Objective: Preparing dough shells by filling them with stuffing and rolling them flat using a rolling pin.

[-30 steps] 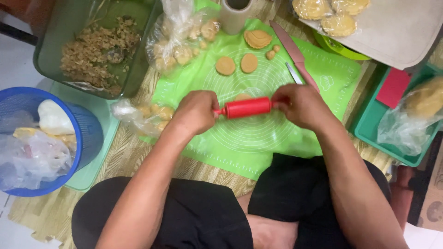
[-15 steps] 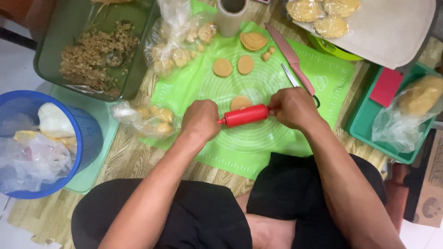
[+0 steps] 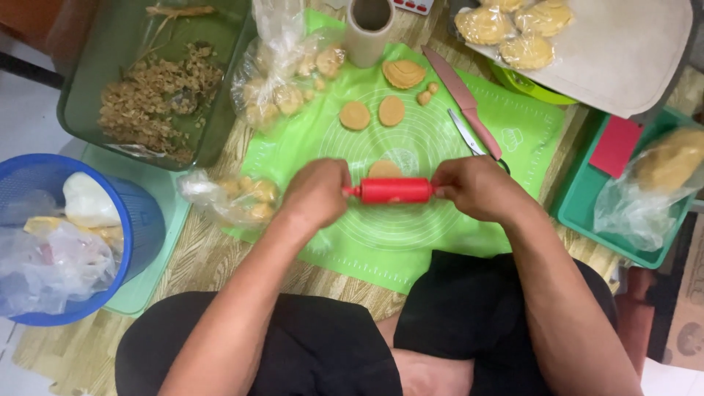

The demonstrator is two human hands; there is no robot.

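A small red rolling pin lies level across a flat piece of tan dough on the green silicone mat. My left hand grips its left handle and my right hand grips its right handle. Two round flattened dough discs lie further up the mat, with a stack of discs and small dough bits beyond them.
A pink-handled knife and scissors lie right of the discs. A green tub of crumbly filling, bags of dough balls, a cylinder cup, a blue basket, a tray with wrapped dough and a teal bin surround the mat.
The rolling pin with both hands moved toward me and back over the dough piece, and it has gone from slightly tilted to level. The camera view shifted a little.
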